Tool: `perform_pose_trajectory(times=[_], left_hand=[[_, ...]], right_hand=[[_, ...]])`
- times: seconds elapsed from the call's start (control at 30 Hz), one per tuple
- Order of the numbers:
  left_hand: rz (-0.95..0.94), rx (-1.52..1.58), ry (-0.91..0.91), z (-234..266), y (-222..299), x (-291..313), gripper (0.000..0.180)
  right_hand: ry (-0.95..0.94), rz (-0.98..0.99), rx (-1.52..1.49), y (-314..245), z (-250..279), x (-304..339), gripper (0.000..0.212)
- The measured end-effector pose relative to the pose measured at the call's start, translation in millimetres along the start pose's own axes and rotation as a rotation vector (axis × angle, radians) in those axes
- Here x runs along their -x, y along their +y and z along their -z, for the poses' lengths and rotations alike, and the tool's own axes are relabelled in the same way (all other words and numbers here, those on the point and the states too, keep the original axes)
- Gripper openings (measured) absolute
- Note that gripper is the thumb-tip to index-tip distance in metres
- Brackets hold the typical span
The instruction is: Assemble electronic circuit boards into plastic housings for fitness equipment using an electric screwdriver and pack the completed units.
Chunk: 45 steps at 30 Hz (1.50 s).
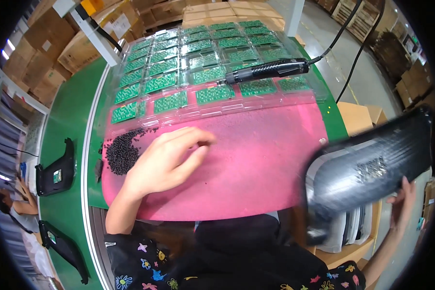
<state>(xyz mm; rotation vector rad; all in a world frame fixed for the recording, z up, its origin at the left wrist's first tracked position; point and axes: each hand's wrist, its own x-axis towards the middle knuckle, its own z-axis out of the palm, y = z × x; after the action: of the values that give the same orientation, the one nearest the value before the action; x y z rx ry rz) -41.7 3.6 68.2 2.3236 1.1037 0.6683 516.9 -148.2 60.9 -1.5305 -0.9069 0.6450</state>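
Note:
A glossy black plastic housing (pixel 367 169), smeared by motion, is tilted up at the right beside the pink mat (pixel 246 179). My right hand (pixel 402 203) grips its lower right edge, the fingertips partly behind it. Above the mat's left half hovers my left hand (pixel 171 157), fingers loosely bent, thumb and forefinger apart, with nothing seen between them. Just left of that hand lies a pile of small black screws (pixel 123 153). Green circuit boards (pixel 170 102) sit in rows in clear plastic trays (pixel 188 114) across the far side. A black electric screwdriver (pixel 270 71) rests on top of these trays.
On the green conveyor at the left lie two black housings (pixel 68 164) (pixel 65 251), each with a small board. Another person (pixel 21 205) is beyond it. An open carton (pixel 343 256) with more housings stands below right. A cable (pixel 336 41) rises from the screwdriver.

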Motion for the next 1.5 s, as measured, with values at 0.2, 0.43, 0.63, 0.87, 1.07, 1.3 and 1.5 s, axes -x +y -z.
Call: perform_pose_trajectory(times=[0.2, 0.43, 0.63, 0.87, 1.07, 1.3, 1.5], left_hand=[[0.082, 0.03, -0.001, -33.9, -38.5, -12.6, 0.045], [0.288, -0.124, -0.085, -11.0, -57.3, -13.8, 0.02], [0.025, -0.222, 0.263, -35.0, -77.0, -6.0, 0.02], [0.112, -0.217, 0.221, -25.4, -72.1, -9.3, 0.021], [0.169, -0.232, 0.231, -9.5, -86.5, 2.0, 0.022], [0.155, -0.272, 0.208, -8.5, -77.4, -5.4, 0.026], [0.115, 0.082, 0.432, -5.5, -64.8, -8.2, 0.085]], right_hand=[[-0.356, -0.24, -0.168, -13.0, -201.6, 42.4, 0.046], [-1.249, -0.691, 0.257, -21.5, -234.7, 31.2, 0.023], [-1.277, 0.475, 0.389, -86.4, -375.8, 5.1, 0.009], [-0.807, 1.261, 0.399, -62.5, -583.2, -20.7, 0.063], [-0.981, 1.079, 0.743, -64.4, -635.8, -9.8, 0.079], [-0.79, 0.687, -0.201, -87.3, -563.5, -13.4, 0.071], [-0.972, 0.446, -0.465, -71.9, -453.2, -1.1, 0.065]])
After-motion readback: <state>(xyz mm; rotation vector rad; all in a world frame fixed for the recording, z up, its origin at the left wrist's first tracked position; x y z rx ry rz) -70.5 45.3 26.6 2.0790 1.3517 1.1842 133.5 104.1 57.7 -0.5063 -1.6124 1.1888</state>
